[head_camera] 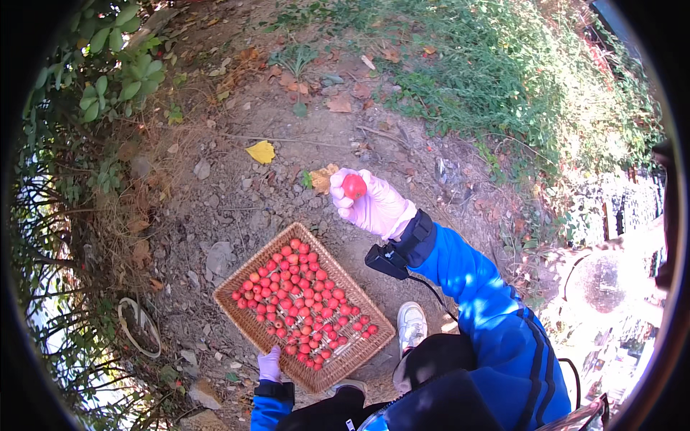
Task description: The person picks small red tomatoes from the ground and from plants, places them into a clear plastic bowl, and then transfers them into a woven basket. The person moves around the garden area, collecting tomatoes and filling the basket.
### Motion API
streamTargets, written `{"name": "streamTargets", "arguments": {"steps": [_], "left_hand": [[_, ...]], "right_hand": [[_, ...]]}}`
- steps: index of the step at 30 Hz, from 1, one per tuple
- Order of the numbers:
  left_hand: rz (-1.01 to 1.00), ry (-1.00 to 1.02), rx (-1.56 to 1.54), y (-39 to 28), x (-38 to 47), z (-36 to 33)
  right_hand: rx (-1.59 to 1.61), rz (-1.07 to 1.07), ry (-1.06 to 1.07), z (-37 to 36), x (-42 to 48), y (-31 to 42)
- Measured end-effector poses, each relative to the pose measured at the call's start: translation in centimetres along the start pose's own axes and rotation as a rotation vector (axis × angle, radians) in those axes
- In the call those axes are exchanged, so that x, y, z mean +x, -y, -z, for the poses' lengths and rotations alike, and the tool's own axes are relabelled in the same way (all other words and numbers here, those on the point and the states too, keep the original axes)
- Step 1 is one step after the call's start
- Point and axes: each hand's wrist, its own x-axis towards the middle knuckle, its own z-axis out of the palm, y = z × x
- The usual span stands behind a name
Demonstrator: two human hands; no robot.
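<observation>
My right hand (369,207), in a thin pink glove, holds up one round red fruit (354,186) between thumb and fingers, above the bare ground. A black device is strapped at that wrist, with a cable along the blue sleeve. My left hand (269,365), gloved in the same way, grips the lower left edge of a rectangular brown wicker basket (353,287); its fingers are partly hidden at the rim. Many small red fruits (302,288) lie loose in the basket, and some of its woven bottom shows between them.
Stony soil with a yellow leaf (261,152) and dry brown leaves lies ahead. Green weeds (485,70) grow at the upper right, leafy shrubs (124,81) at the left. A pale ring-shaped rim (121,325) stands at the lower left. My white shoe (412,326) is right of the basket.
</observation>
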Motion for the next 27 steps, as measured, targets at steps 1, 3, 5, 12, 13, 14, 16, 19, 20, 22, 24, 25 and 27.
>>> {"name": "streamTargets", "arguments": {"steps": [1,3,5,12,13,14,16,19,20,22,24,25,27], "left_hand": [[-0.015,0.021,-0.026,-0.1,0.1,-0.1],[-0.095,0.064,-0.005,-0.8,-0.1,-0.2],[-0.213,0.069,0.049,-2.4,-0.5,-0.9],[-0.177,0.181,0.153,-16.5,-5.3,-3.9],[-0.235,0.266,0.126,-18.9,-6.6,-4.6],[-0.172,0.235,0.194,-21.1,-8.0,-5.6],[-0.223,0.311,0.211,-24.9,-11.6,-7.9],[-0.188,0.238,0.163,-29.1,-19.7,-11.2],[-0.129,0.238,0.176,-30.6,-23.0,-12.1],[-0.086,0.281,0.2,-33.7,-29.8,-13.8],[-0.043,0.248,0.265,-36.8,-37.1,-15.0],[-0.028,0.235,0.272,-38.2,-41.0,-15.3],[0.056,0.206,0.213,-40.6,-47.9,-15.8]], "right_hand": [[-0.007,0.019,-0.02,-0.7,-0.6,-0.1],[-0.169,0.016,-0.12,-1.8,-1.4,0.1],[-0.295,-0.012,0.008,-3.2,-1.7,0.6],[-0.502,-0.166,-0.104,-13.7,-2.7,-0.4],[-0.484,-0.179,-0.071,-15.4,-3.3,-0.4],[-0.565,-0.245,-0.141,-17.1,-4.1,-0.4],[-0.763,-0.207,-0.325,-21.1,-7.2,-0.3],[-0.773,-0.219,-0.52,-28.2,-12.8,0.2],[-0.731,-0.235,-0.611,-31.2,-15.0,0.5],[-0.895,-0.32,-0.707,-37.7,-19.1,2.0],[-1.013,-0.208,-0.713,-45.1,-22.6,3.1],[-0.925,-0.114,-0.771,-49.2,-24.3,3.5],[-1.349,-0.161,-0.696,-56.0,-27.3,5.4]]}}
